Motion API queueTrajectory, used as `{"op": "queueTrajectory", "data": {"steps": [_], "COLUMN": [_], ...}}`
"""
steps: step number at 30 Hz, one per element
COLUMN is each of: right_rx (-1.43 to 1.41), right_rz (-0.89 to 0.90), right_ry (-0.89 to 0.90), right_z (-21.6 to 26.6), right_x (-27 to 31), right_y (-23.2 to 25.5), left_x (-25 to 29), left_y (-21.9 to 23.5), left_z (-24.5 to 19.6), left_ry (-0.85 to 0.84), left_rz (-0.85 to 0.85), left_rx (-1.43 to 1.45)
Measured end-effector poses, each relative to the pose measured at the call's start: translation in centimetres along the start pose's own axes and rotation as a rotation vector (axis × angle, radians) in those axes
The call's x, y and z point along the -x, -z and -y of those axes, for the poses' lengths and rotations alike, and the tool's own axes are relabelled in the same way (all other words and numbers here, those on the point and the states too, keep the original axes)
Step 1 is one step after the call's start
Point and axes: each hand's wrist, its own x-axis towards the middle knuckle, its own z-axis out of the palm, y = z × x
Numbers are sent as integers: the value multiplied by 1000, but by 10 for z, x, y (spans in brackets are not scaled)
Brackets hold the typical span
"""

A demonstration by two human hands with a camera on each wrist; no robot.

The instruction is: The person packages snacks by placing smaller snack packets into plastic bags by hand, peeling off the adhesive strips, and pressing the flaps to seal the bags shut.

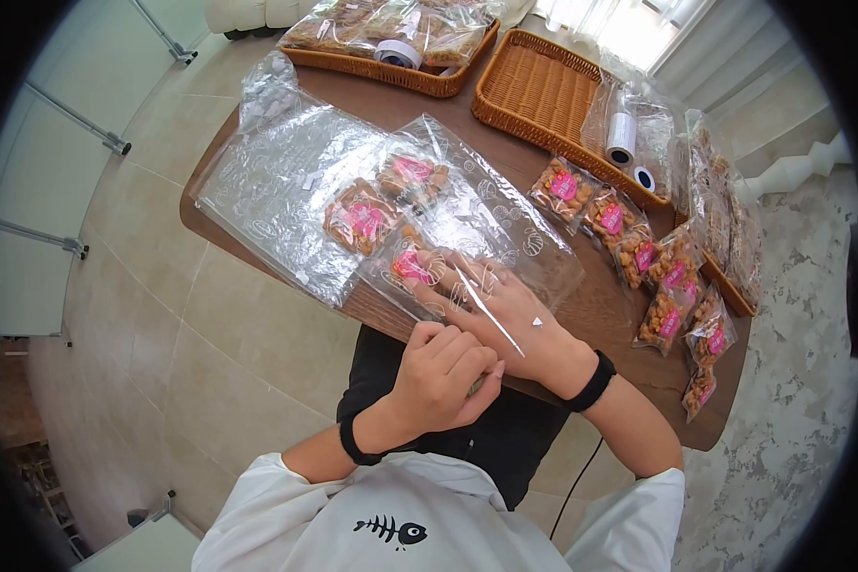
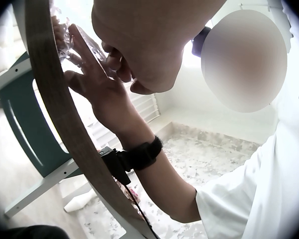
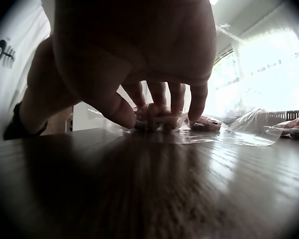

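Note:
My left hand is curled at the table's near edge, pinching the mouth of a clear plastic bag with white printed shapes. Inside that bag my right hand lies palm down with fingers spread, the print showing over them. In the right wrist view its straight fingers reach down onto a bagged snack packet. This packet's pink label shows beside the fingertips in the head view. Two more pink-labelled packets, one nearer and one farther, lie alongside within the plastic.
Several snack packets line the table's right side. A wicker tray with a white roll stands behind them. Another tray at the back holds bagged food. More clear plastic covers the table's left part.

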Motion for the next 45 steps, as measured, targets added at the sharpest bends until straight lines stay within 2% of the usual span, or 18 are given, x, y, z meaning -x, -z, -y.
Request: {"op": "queueTrajectory", "data": {"steps": [6,10,11,12,13,17,19,22,25,29,31,34,38,41,43,45], "right_rx": [42,-57,-122,-225,-234,228,395,409,375,396,340,398,462,316,283,173], "right_rz": [-17,73,119,187,140,-349,-365,-348,-360,-417,-467,-431,-384,-458,-758,-733], "right_ry": [-48,-200,-276,-434,-605,-916,-1012,-1066,-1166,-1168,-1290,-1370,-1380,-1314,-938,-888], "right_z": [7,17,18,19,23,-18,-42,-58,-61,-73,-78,-80,-77,-68,-64,-38], "right_x": [15,47,60,76,90,147,170,182,175,167,159,150,141,134,136,132], "right_y": [12,60,78,97,112,107,95,80,73,73,76,73,76,83,77,83], "left_x": [0,1,3,4,4,4,9,12,15,12,12,16,15,12,9,9], "left_y": [0,3,3,3,3,-2,-3,-4,-2,2,1,-1,-4,-3,-4,-6], "left_z": [2,5,6,7,6,5,5,5,4,-1,-2,-2,-4,-4,-4,-7], "left_ry": [14,18,6,9,-11,-20,-32,-35,-19,-12,-16,-9,-2,-3,7,29], "left_rz": [-24,-5,0,18,26,13,54,69,78,104,106,118,71,60,63,30], "left_rx": [-25,-21,10,8,41,8,-7,-3,-27,-29,-17,-14,-47,-56,-49,-72]}}
